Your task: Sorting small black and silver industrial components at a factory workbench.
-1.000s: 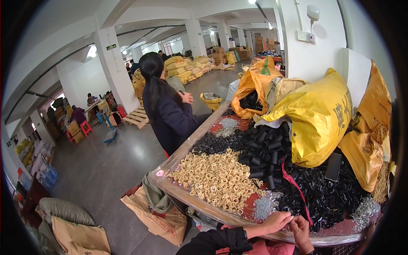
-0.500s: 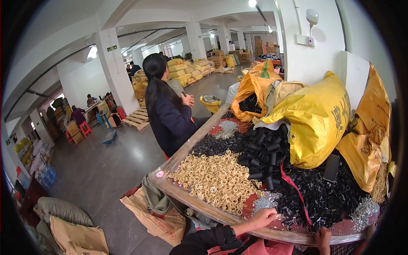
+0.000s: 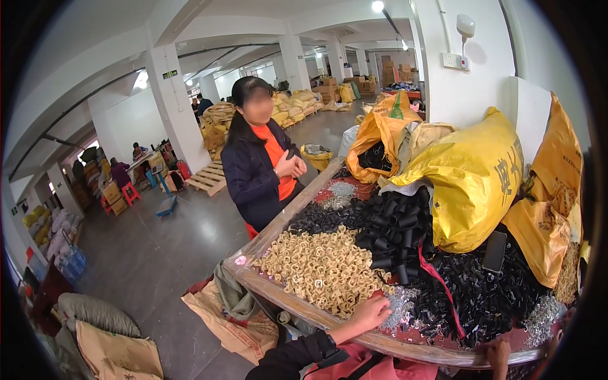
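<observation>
My left hand (image 3: 368,313) reaches over the near table edge, with a black sleeve and a dark wrist strap behind it. Its fingers bend together at the border between a heap of beige ring-like pieces (image 3: 320,269) and a small pile of silver metal pieces (image 3: 400,305). What they pinch is too small to make out. Lower right, at the table's edge, my right hand (image 3: 498,353) is curled closed below the heap of small black pieces (image 3: 487,297); its contents are hidden. Silver wire-like pieces (image 3: 544,316) lie to its right.
Short black tubes (image 3: 399,218) fill the table's middle, beside a red strip (image 3: 437,278). A dark phone (image 3: 494,251) rests near a large yellow sack (image 3: 475,183). A co-worker (image 3: 263,158) stands across the wooden table rim (image 3: 282,218). Paper sacks (image 3: 237,326) sit on the floor.
My left hand has moved left from the silver pieces to the edge of the beige rings. My right hand has shifted slightly right. The co-worker has turned toward the table.
</observation>
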Motion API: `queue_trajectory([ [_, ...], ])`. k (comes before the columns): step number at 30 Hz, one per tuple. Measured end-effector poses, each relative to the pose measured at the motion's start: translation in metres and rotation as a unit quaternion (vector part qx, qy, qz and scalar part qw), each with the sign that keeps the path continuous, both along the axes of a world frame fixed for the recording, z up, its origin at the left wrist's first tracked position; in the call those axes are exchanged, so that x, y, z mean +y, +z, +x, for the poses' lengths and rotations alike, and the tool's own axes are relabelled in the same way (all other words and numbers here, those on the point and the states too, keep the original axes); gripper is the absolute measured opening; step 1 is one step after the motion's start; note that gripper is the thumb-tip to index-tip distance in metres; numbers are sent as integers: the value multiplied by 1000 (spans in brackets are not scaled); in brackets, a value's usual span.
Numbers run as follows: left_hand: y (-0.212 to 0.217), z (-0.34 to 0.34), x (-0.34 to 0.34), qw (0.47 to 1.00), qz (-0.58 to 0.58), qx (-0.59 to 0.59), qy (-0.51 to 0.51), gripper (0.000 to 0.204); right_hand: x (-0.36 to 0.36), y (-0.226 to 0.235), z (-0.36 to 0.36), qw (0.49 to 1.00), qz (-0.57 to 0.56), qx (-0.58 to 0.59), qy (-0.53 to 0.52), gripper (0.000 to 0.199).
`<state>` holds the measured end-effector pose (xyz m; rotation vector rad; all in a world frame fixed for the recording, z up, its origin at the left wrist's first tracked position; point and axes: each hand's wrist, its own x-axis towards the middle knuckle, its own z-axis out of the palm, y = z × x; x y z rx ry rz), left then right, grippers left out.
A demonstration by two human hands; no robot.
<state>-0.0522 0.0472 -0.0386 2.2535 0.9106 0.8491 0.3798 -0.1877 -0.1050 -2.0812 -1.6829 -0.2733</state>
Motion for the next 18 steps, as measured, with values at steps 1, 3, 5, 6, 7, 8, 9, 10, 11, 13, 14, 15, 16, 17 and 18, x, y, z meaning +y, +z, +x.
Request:
queue_trajectory([
  [1, 0, -1, 1, 998, 60, 20, 30, 16, 4, 3, -10, 999, 35, -4, -14, 7],
  [3, 0, -2, 3, 978, 180, 57, 85, 14, 11, 13, -30, 997, 70, -10, -31, 8],
  [5, -6, -4, 4, 975, 173, 110, 85, 13, 27, 29, -55, 998, 24, 59, 3, 9],
  [6, -10, -5, 6, 969, 168, 162, 83, 13, 33, 36, -69, 998, 23, 59, 2, 9],
  [7, -14, -6, 8, 960, 162, 213, 80, 13, 40, 44, -84, 997, 17, 70, 35, 8],
  [8, -18, -6, 10, 960, 162, 212, 80, 13, 46, 49, -97, 994, 11, 80, 67, 7],
  [9, -22, -6, 13, 958, 159, 228, 71, 13, 50, 50, -108, 994, 12, 80, 67, 7],
  [10, -26, -6, 15, 955, 157, 243, 62, 14, 54, 52, -118, 993, 13, 90, 78, 6],
  [11, -26, -7, 15, 952, 153, 259, 53, 14, 58, 52, -127, 991, 13, 100, 89, 6],
  [13, -23, -6, 16, 951, 141, 269, 51, 15, 64, 53, -141, 989, 13, 109, 101, 6],
  [14, -19, -5, 16, 951, 129, 278, 48, 16, 66, 54, -146, 989, 6, 102, 109, 6],
  [15, -18, -5, 16, 950, 118, 287, 44, 16, 68, 55, -151, 989, -2, 94, 118, 6],
  [16, -19, -5, 16, 949, 117, 287, 45, 16, 70, 54, -153, 988, -8, 87, 127, 7],
  [17, -20, -5, 16, 956, 112, 269, 38, 16, 72, 53, -155, 988, -8, 87, 127, 7],
  [18, -21, -5, 16, 962, 106, 250, 31, 16, 73, 51, -156, 987, -11, 87, 133, 7],
])
